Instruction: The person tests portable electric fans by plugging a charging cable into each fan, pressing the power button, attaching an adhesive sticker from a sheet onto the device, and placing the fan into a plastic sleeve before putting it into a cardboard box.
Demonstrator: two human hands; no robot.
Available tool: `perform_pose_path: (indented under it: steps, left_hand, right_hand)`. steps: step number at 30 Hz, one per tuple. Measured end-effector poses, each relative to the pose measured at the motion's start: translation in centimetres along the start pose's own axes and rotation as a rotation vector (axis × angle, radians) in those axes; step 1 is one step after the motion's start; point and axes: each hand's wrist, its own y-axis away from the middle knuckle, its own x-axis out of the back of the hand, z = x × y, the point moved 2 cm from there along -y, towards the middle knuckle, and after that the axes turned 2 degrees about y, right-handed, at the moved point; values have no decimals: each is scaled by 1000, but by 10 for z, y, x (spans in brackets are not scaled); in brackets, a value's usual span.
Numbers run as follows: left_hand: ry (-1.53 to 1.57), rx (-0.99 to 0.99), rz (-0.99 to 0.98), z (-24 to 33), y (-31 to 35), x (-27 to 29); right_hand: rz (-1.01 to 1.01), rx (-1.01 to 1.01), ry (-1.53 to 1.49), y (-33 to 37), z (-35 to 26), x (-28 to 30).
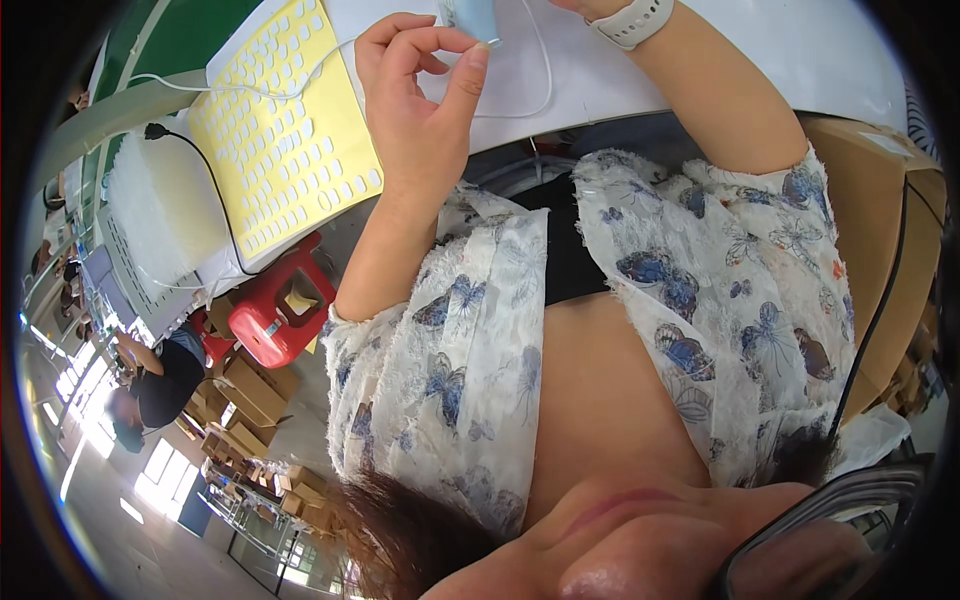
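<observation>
Near the top edge my left hand (425,95) is closed, thumb and index finger meeting at the lower end of a light-blue object (472,18). The top of that object is cut off, so its kind cannot be told. My right hand (595,6) reaches past the top edge beyond a white wristwatch (636,22); its fingers are out of the picture. A thin white cable (548,75) loops on the white table (620,80) between the hands. Left of my left hand lies a yellow sheet (350,120) with rows of white oval stickers, crossed by a white cable.
A black cable with a plug (156,131) lies by a stack of translucent plastic sheets (165,200) at left. A red stool (275,320) stands below the table edge. Cardboard boxes (250,385) and another person (165,380) are farther left. A large cardboard box (880,230) is at right.
</observation>
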Motion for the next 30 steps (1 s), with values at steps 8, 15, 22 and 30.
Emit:
perform_pose_path:
  steps: [8,15,22,30]
  left_hand:
    - [-68,-68,11,-4,-2,-2]
    - [-109,-87,8,-7,-1,-4]
    - [-134,-155,33,-6,-3,-9]
    - [0,41,27,17,-7,-13]
  right_hand:
    - [-29,12,-7,3,1,0]
    - [-29,52,-2,3,3,-1]
    - [-35,93,-9,3,3,0]
    - [-59,35,-236,9,-6,-9]
